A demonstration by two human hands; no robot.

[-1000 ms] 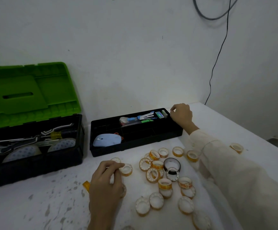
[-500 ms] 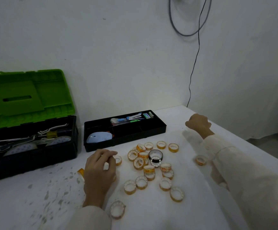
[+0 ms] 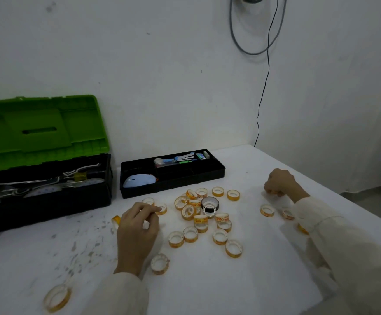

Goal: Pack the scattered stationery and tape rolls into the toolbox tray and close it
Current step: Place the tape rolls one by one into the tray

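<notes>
Now, right grip (image 3: 278,182) is curled round a stray tape roll (image 3: 272,191) out wide on the surface (image 3: 207,283), probably gathering outliers first. Left grip (image 3: 137,223) curls beside the pile (image 3: 198,220); whether it's holding one, I can't tell. Tray (image 3: 216,172) sits open behind, no rolls visible inside.

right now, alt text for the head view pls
A person's left hand and right hand reach among small tape rolls scattered on a white table, the right curled over one, in front of a black tray and an open green-lidded toolbox.
</notes>
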